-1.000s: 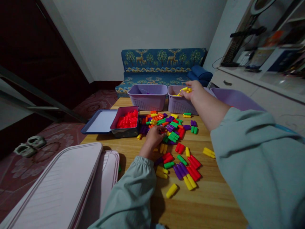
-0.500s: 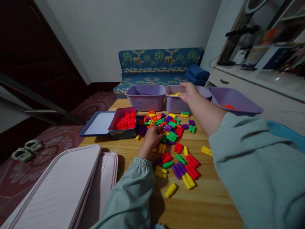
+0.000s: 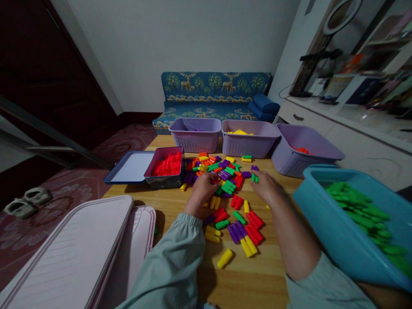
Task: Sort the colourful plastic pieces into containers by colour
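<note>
My left hand (image 3: 204,189) reaches into a heap of bullet-shaped plastic building blocks (image 3: 229,171) in red, green, yellow, purple and orange. Its fingers are curled together at the near side of the heap, and what lies between them is hidden. At the heap's right edge, my right hand (image 3: 266,187) closes its fingertips on a joined green block (image 3: 254,177). Closer to me lie loose pieces: a purple-and-yellow joined block (image 3: 243,238), red blocks (image 3: 254,234) and a single yellow block (image 3: 225,259).
Three lilac bins stand behind the heap: purple pieces in the left bin (image 3: 195,141), yellow in the middle bin (image 3: 251,146), orange-red in the right bin (image 3: 286,159). A blue tub (image 3: 334,234) of green pieces is right. A tin (image 3: 165,182) of red pieces and stacked lids (image 3: 74,253) are left.
My right hand has come back from over the middle bin, down to the green block on the table. My left hand stays at the heap. The view has turned slightly right, showing the blue tub.
</note>
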Available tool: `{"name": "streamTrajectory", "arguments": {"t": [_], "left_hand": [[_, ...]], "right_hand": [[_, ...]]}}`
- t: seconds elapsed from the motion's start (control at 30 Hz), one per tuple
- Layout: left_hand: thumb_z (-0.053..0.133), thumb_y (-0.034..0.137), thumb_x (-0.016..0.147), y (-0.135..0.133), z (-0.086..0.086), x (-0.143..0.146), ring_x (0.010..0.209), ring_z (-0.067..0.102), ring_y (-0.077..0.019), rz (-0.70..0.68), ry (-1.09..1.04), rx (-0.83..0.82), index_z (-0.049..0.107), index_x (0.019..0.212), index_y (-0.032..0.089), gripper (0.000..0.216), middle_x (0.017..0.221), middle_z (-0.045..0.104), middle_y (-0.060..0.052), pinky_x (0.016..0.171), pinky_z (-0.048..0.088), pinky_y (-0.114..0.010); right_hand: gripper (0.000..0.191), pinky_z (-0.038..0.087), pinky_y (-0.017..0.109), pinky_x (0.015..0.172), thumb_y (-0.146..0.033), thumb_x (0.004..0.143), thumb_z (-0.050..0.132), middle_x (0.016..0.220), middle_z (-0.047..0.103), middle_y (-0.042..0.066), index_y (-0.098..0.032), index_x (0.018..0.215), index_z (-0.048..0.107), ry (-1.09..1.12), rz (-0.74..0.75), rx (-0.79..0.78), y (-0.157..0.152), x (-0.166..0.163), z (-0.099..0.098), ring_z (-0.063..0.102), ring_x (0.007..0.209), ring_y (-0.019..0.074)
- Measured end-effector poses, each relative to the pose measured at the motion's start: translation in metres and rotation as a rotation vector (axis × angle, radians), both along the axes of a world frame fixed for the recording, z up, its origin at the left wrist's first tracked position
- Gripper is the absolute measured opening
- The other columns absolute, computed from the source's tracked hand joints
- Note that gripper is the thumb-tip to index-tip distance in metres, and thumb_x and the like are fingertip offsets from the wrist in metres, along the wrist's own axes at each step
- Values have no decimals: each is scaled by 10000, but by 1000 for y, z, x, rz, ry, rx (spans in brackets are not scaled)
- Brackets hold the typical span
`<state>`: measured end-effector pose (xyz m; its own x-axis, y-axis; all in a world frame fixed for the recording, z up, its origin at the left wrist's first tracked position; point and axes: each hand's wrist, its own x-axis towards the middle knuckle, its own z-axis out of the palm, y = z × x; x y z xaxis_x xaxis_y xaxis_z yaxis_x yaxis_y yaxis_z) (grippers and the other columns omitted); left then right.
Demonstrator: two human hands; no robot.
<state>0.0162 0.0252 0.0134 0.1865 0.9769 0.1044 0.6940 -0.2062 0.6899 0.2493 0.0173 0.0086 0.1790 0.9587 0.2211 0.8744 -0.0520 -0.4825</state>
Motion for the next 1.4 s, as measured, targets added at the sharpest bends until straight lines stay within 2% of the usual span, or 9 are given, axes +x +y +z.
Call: {"name": "streamTrajectory", "arguments": {"t": [0.1, 0.27, 0.33, 0.47, 0.7, 0.9, 1.07, 1.2, 1.4], "left_hand": [[654, 184, 754, 0, 2, 0, 800, 632, -171, -15, 12, 13, 728, 1049, 160, 304, 951, 709, -71, 687, 446, -247], [665, 227, 762, -1, 3, 0, 757, 619, -152, -55, 27, -20, 716, 1078, 160, 327, 913, 705, -60, 672, 447, -235], [686, 236, 744, -2, 4, 0, 770, 617, -152, -70, 44, -14, 713, 1084, 168, 348, 919, 701, -57, 692, 454, -237], [705, 188, 703, -4, 9, -1, 784, 610, -153, -119, 64, 29, 716, 1084, 166, 381, 935, 697, -56, 718, 464, -242], [617, 67, 714, -2, 16, -11, 774, 642, -164, -89, 2, 1, 732, 1037, 137, 350, 862, 730, -55, 709, 477, -234], [596, 173, 796, 1, 17, -22, 1044, 617, -261, 256, 220, 184, 714, 1089, 168, 316, 1101, 674, -135, 901, 473, -327], [644, 276, 801, -3, 10, -23, 1293, 454, -325, 250, 332, 168, 460, 1401, 151, 640, 1426, 438, -201, 1015, 415, -396], [631, 336, 821, -3, 7, -23, 1202, 526, -298, 219, 333, 145, 435, 1406, 159, 642, 1326, 519, -181, 970, 443, -386], [658, 187, 764, -3, 18, -28, 1039, 600, -239, 216, 357, 159, 672, 1106, 184, 342, 1112, 615, -105, 899, 458, -303]], "right_hand": [[470, 445, 421, 984, -106, 699, 581, 1214, 653, 142, -172, 1154, 680, 88, 35, -44, -3, -4, -2, 611, 1118, 281], [366, 542, 355, 761, -141, 692, 600, 984, 730, 82, -187, 1038, 712, 560, 185, -30, -4, -14, 7, 683, 837, 216], [358, 537, 315, 717, -128, 662, 624, 944, 730, 65, -189, 1002, 718, 610, 233, 1, -7, -19, 9, 673, 787, 189], [361, 500, 279, 669, -155, 649, 689, 852, 707, 31, -202, 1005, 718, 360, 311, -75, -19, -39, 13, 625, 686, 151], [512, 461, 296, 733, -266, 701, 715, 1142, 621, 81, -232, 1205, 633, -115, 317, -163, -38, -75, 23, 640, 872, 211], [471, 461, 321, 739, -327, 727, 690, 1170, 600, 92, -209, 1175, 604, -171, 276, -169, -39, -80, 23, 643, 904, 244], [471, 457, 321, 736, -368, 742, 696, 1178, 600, 84, -214, 1176, 601, -198, 271, -179, -39, -81, 22, 645, 923, 254], [458, 450, 301, 748, -363, 746, 694, 1173, 597, 75, -213, 1168, 599, -198, 287, -185, -39, -81, 23, 641, 944, 238], [465, 444, 290, 769, -369, 734, 694, 1137, 605, 71, -214, 1163, 608, -196, 277, -183, -38, -80, 21, 633, 950, 228]]}}
